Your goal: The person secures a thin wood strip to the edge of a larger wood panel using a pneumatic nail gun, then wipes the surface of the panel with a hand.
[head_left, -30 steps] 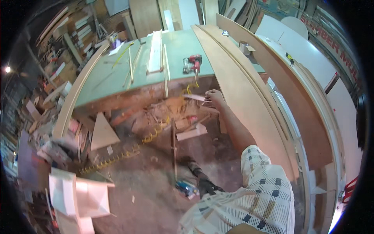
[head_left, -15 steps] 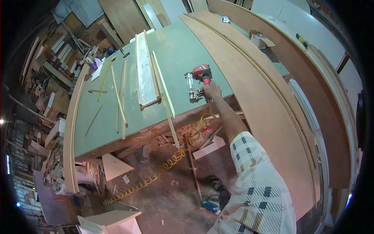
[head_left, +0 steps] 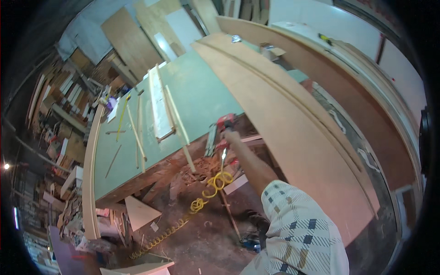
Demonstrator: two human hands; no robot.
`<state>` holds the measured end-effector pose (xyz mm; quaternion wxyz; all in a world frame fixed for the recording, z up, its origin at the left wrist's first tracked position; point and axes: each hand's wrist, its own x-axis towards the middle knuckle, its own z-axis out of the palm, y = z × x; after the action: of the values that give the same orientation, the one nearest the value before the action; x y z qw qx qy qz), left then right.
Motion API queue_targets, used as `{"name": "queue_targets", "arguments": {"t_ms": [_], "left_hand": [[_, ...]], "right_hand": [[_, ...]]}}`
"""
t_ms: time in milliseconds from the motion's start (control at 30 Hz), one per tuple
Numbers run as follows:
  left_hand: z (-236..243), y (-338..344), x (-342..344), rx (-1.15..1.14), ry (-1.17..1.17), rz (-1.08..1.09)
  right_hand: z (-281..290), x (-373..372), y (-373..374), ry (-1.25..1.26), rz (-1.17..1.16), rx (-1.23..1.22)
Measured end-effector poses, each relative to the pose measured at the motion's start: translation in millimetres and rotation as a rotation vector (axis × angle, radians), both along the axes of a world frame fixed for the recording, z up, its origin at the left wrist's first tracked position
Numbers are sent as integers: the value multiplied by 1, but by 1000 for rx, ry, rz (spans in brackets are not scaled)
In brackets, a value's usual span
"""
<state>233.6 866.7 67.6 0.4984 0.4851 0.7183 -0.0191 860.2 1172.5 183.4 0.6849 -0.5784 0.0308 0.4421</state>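
My right hand (head_left: 232, 136) is wrapped round the handle of a red and silver nail gun (head_left: 225, 121), close to the front edge of the green-topped workbench (head_left: 197, 80). A yellow coiled air hose (head_left: 220, 181) hangs below the tool and runs down to the left over the floor. Left of the nail gun lies a long, narrow wooden trough (head_left: 160, 107) with a pale inside. Thin wooden strips (head_left: 179, 120) lie beside it, one poking out past the bench edge. My left hand is out of view.
A wide brown wooden panel (head_left: 270, 119) spans the right side. A yellow tape measure (head_left: 123, 114) and loose strips lie at the bench's left. Offcuts (head_left: 236, 184) and debris are under the bench. Several boards (head_left: 130, 39) lean at the back. An open carton (head_left: 274, 52) stands beyond the panel.
The nail gun has come off the benchtop toward me and now hangs at its front edge, in my right hand. The hose coils have swung up closer. The view has turned and shifted.
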Motion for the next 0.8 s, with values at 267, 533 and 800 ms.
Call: {"name": "queue_targets", "arguments": {"t_ms": [267, 533, 800], "left_hand": [[-53, -150, -179, 184, -319, -689], [-43, -322, -154, 145, -150, -356], [-81, -515, -175, 140, 84, -1366]], "right_hand": [[98, -197, -378, -365, 176, 215], [156, -316, -708, -272, -16, 220], [168, -311, -1025, -448, -491, -72]]}}
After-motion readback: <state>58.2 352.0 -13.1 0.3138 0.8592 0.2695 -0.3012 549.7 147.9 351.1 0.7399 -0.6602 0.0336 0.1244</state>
